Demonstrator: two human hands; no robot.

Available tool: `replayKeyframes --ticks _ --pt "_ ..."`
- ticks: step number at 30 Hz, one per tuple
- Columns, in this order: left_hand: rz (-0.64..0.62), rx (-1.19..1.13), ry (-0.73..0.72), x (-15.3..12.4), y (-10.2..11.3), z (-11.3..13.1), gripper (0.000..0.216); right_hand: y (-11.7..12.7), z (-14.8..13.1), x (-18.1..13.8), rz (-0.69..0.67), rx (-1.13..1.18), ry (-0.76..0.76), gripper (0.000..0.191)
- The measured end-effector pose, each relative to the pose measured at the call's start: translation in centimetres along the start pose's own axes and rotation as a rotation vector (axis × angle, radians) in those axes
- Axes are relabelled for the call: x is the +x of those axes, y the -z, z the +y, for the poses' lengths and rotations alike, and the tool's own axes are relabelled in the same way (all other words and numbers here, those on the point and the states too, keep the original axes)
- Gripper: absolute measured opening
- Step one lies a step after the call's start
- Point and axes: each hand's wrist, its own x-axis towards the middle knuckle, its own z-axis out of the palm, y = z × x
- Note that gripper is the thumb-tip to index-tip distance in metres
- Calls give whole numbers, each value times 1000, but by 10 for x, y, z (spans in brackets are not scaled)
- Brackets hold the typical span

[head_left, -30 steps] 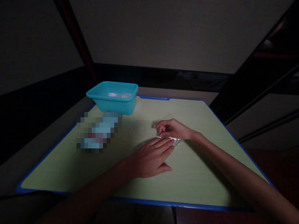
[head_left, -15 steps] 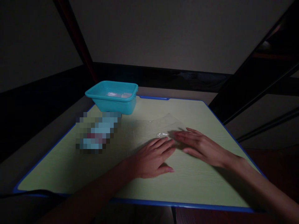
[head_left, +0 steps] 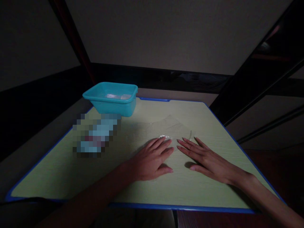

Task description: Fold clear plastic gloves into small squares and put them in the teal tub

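Note:
A clear, thin plastic sheet or bag (head_left: 169, 125) lies flat on the pale table in the head view, with a crinkled shiny spot near my fingertips. My left hand (head_left: 153, 161) rests palm down on it, fingers stretched out and thumb apart. To its right, my right hand (head_left: 206, 160) is also palm down, fingers spread, its tips at the plastic's near right part. Neither hand grips anything. The plastic's near edge is hard to make out, partly covered by my hands.
A turquoise plastic basin (head_left: 114, 103) with pale items inside stands at the table's back left. In front of it lies a light-blue item (head_left: 99, 129), blurred out by pixelation. The table (head_left: 213, 193) has a blue rim; a wall rises behind.
My right hand has come down and nearer to me, its fingers now spread on the surface. The plastic's right corner has come into view. My left hand stays nearly in place.

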Motion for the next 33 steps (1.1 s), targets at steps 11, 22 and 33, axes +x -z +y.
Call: replayKeyframes --ticks 11,22,33 --pt "13 -25 9 -1 -2 0 59 6 31 -23 15 29 -238 58" --pt "-57 -28 13 -5 -1 2 64 5 31 -27 63 -9 -261 57" --pt "-98 -36 -74 -40 15 2 64 25 -8 -32 63 -62 -118 44"
